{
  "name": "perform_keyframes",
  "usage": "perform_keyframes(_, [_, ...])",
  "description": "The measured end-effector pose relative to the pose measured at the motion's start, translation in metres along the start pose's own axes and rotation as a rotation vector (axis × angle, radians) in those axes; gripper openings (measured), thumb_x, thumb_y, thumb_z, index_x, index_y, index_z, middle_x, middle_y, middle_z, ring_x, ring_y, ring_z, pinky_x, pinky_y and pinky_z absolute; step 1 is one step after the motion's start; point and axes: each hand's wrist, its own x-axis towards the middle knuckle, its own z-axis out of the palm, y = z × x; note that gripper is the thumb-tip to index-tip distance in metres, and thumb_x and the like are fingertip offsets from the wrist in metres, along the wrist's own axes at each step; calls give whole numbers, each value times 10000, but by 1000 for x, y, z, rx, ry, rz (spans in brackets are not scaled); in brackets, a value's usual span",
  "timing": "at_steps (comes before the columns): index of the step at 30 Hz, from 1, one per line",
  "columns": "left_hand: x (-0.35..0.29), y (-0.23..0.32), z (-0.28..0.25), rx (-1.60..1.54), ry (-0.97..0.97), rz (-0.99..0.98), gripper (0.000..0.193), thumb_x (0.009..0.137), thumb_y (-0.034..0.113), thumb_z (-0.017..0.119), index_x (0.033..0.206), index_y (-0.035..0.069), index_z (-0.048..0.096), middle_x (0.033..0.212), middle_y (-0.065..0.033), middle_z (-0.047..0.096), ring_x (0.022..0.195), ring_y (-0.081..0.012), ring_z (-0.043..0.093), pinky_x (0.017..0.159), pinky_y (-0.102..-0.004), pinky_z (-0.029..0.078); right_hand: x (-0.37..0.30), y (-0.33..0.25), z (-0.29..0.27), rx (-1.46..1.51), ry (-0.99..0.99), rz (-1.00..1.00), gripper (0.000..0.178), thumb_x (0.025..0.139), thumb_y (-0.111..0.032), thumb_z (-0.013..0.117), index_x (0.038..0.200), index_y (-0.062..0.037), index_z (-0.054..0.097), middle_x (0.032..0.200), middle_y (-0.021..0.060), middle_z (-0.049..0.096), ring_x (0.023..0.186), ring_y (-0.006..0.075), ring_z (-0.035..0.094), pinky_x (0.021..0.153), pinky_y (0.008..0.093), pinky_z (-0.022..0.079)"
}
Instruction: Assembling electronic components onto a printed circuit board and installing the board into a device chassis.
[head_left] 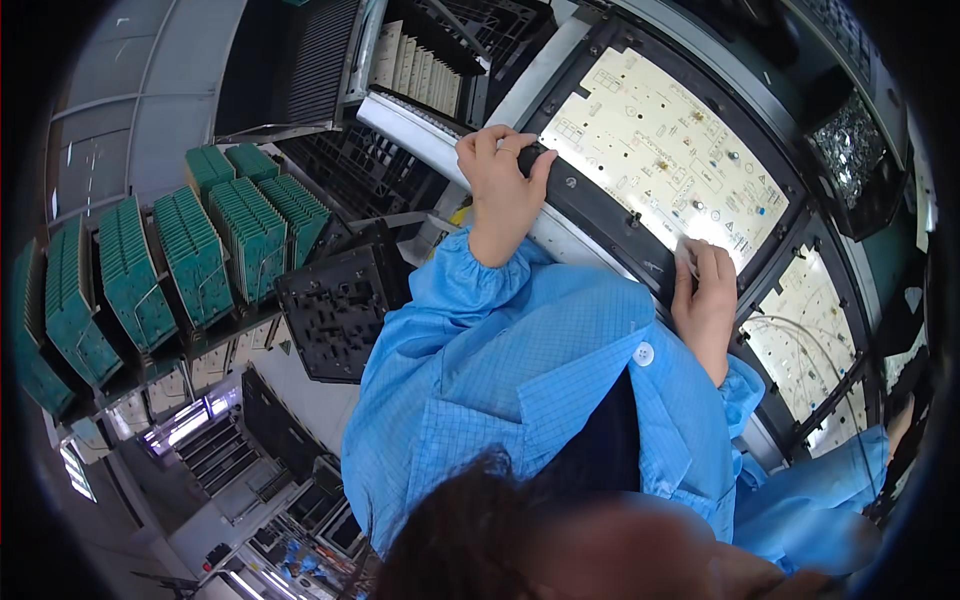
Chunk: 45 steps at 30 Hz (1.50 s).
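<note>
A large cream circuit board (655,145), printed with markings and holding a few small components, lies in a black carrier frame (600,192) in front of me. At the frame's near left corner, my left hand (500,190) has its thumb and curled fingers closed on the black edge. My right hand (707,305) is at the board's near right edge, its thumb and fingers pinched together. Something small and whitish shows at those fingertips, too blurred to name. To the right, a second black frame bears more cream boards (805,330).
Racks of upright green circuit boards (180,250) stand at the left. A black box-like fixture (335,310) sits beside my left arm. Cream boards (415,70) stand in a black rack at the back. Another person's blue sleeve (820,490) is at the lower right, near a thin cable (835,375).
</note>
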Motion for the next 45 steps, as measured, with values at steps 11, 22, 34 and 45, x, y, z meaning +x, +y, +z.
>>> perform_keyframes(11, [28,-3,-9,-150,-134,144,260,767,76,748,1025,54,725,1079,-108,589,1079,-332,444,943,-434,381,1,1,3,-32,8,-4,212,857,10,657,1066,-5,628,905,166,586,820,318,591,745,387,491])
perform_keyframes(22, [79,-35,13,-212,-308,438,161,770,26,729,925,57,699,1053,-78,619,1061,-312,473,937,-379,421,0,3,3,-26,10,4,228,850,-1,663,1072,-4,613,895,162,570,808,305,570,735,388,475])
perform_keyframes(34, [159,-29,54,-73,-230,612,280,811,226,774,1067,124,723,1108,-104,581,1067,-331,460,936,-412,431,-1,0,2,-13,-18,9,212,862,-33,649,1070,-21,607,991,166,601,928,360,569,813,424,475])
perform_keyframes(45, [177,-13,67,52,-381,695,241,789,161,759,1030,162,737,1138,-41,619,1134,-317,475,963,-431,398,-5,9,7,3,51,-14,202,854,-35,664,1044,-11,601,953,156,595,898,346,571,798,406,469])
